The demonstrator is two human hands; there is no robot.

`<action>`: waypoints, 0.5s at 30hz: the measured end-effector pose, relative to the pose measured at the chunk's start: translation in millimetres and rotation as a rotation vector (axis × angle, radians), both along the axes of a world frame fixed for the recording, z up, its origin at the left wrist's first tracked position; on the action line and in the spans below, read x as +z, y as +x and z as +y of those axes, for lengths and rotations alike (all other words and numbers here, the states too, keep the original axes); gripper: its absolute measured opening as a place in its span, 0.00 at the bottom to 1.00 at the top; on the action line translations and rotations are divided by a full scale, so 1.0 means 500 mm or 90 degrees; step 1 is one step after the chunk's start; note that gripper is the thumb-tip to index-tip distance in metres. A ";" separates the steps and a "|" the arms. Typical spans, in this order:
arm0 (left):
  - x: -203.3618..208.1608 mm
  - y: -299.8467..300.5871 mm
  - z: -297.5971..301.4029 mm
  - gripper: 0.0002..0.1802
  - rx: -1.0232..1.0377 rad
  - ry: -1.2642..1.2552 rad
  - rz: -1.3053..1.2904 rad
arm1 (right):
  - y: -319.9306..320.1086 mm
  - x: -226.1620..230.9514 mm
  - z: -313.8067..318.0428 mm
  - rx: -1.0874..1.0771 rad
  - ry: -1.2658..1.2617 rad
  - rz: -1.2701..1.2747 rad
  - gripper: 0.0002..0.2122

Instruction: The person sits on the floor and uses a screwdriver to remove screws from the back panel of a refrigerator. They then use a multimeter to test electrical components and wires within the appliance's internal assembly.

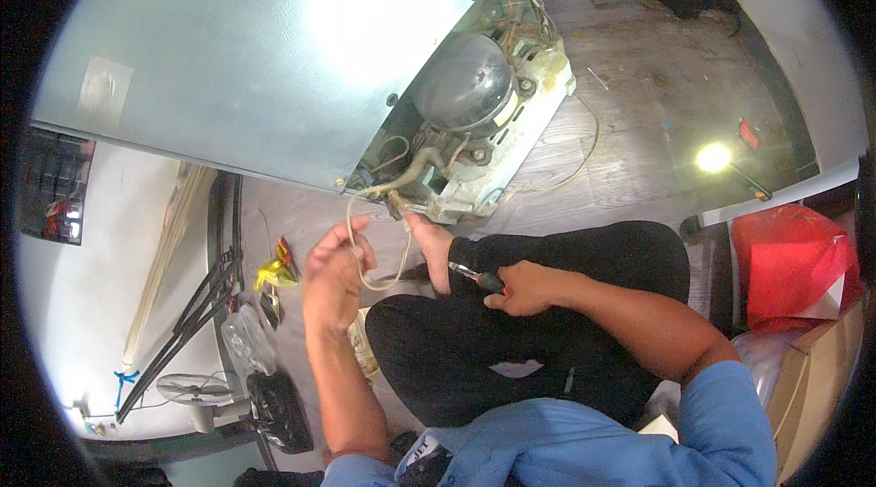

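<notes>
My left hand [336,273] is raised, slightly blurred, its fingers bent and apart. A loop of thin pale cable [385,288] runs by its fingertips; whether they touch it I cannot tell. My right hand [527,288] is closed around the dark and red handle of a screwdriver [476,277], resting over my leg, with the metal shaft pointing left. In front of me lies the open machine compartment of a large pale appliance [228,58]. Inside it, a black domed compressor [467,81] sits on a dirty pale base [538,113], with bent tubes and wiring around it.
My bare foot [431,245] touches the floor beside the base. A lit lamp [714,157] stands at right, near a red bag [789,264] and cardboard box [803,378]. At left are a yellow bundle [276,275], plastic bags [278,409] and a fan [196,391].
</notes>
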State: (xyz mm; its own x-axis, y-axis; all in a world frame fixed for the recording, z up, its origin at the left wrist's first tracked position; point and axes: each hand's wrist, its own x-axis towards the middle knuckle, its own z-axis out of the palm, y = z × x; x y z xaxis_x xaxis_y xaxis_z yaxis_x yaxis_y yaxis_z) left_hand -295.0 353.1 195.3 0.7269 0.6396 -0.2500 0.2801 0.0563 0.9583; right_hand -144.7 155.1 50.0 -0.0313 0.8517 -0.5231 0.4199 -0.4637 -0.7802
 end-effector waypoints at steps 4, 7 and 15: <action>0.062 0.044 -0.125 0.25 -0.458 0.608 -0.001 | -0.009 -0.018 -0.004 0.009 0.074 -0.030 0.26; -0.008 0.071 -0.163 0.25 -0.636 0.658 0.183 | -0.024 -0.063 -0.008 0.031 0.182 -0.048 0.24; -0.221 -0.012 0.031 0.15 -0.473 0.631 0.196 | -0.025 -0.002 -0.031 0.183 0.085 -0.087 0.18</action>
